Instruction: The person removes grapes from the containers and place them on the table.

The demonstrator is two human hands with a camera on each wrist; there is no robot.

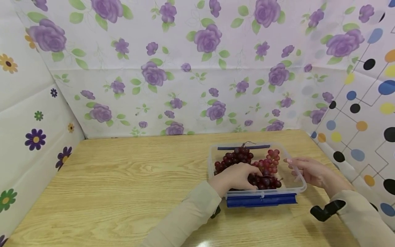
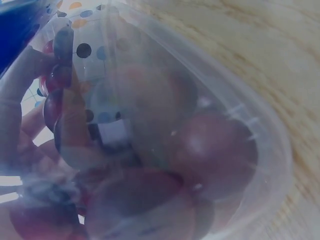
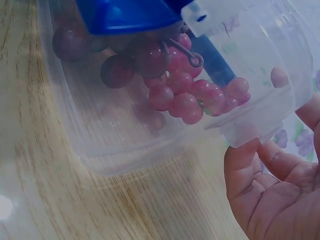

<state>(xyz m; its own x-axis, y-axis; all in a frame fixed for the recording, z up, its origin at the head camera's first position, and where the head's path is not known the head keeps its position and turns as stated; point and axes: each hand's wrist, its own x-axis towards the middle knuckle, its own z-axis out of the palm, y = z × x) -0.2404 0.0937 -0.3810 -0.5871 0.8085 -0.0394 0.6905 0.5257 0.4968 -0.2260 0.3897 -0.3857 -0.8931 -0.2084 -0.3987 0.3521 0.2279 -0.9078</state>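
A clear plastic box stands on the table's right side, with bunches of grapes inside. My left hand reaches over the near left side into it, thumb and fingers curled about a dark grape bunch at the front. Behind that hand lies another dark red bunch with a thin stem. A lighter red bunch lies right of it. My right hand grips the box's right wall by its rim. In the right wrist view, one fingertip shows through the clear plastic.
A blue latch flap hangs outside the box's front, and a blue strip runs along its back. The wood-grain table extends left. A flowered cloth hangs behind, with a dotted cloth at the right.
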